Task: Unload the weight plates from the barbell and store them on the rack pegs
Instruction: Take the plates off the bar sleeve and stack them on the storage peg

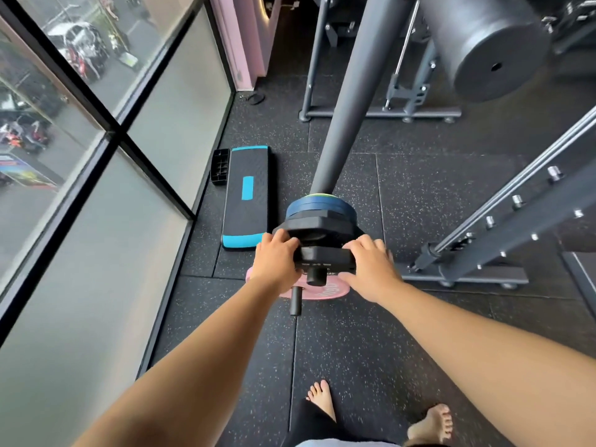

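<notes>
Head view: at the centre, both hands hold one black weight plate (325, 254), a thick slab with flattened, angular edges and a matte rubbery skin. The left hand (275, 258) is at its 9 o'clock edge, fingers curled over the rim. The right hand (367, 269) is at its 3 o'clock edge, fingers wrapped over the corner in the same way. So both sets of fingers are closed on the plate.

A short round black peg (316, 275) juts out at the plate's 6 o'clock, toward the camera. Just behind the plate, at 12 o'clock, is a second black angular plate (309, 225), then a stack of round blue plates (322, 206) with a yellow-green rim behind them. All of these crowd the foot of a smooth grey round post (348, 101) that rises to 12 o'clock.

Below the hands, at 6 o'clock, is a glossy pink round plate (325, 293) with a thinner black peg (295, 301) beside it.

At 10 o'clock from the plates, a black aerobic step (246, 201) with teal trim and a ribbed top lies on the floor (354, 350), which is black rubber tile with pale speckles. Along 9 o'clock runs a black-framed window (80, 221). At 3 o'clock is a grey bolted steel frame (516, 214), and at 1 o'clock a matte padded cylinder (493, 50). Bare feet (321, 398) stand at 6 o'clock.
</notes>
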